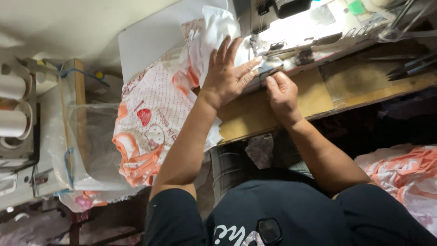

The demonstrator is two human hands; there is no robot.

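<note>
A dark shirt [291, 214] fills the bottom of the view, with glasses [269, 230] hanging at its neck. Both forearms reach up toward twelve o'clock. The left hand [226, 75] lies flat, fingers spread, pressing the white and orange printed cloth [152, 123] onto the surface [318, 93]. The right hand [282, 93], at three o'clock of the left, pinches the cloth's edge, its grip closed on it just before the sewing machine [309, 27]. The cloth trails off toward eight o'clock. More cloth [403, 175] is heaped at four o'clock. Thread spools [13, 105] stand at nine o'clock.
</note>
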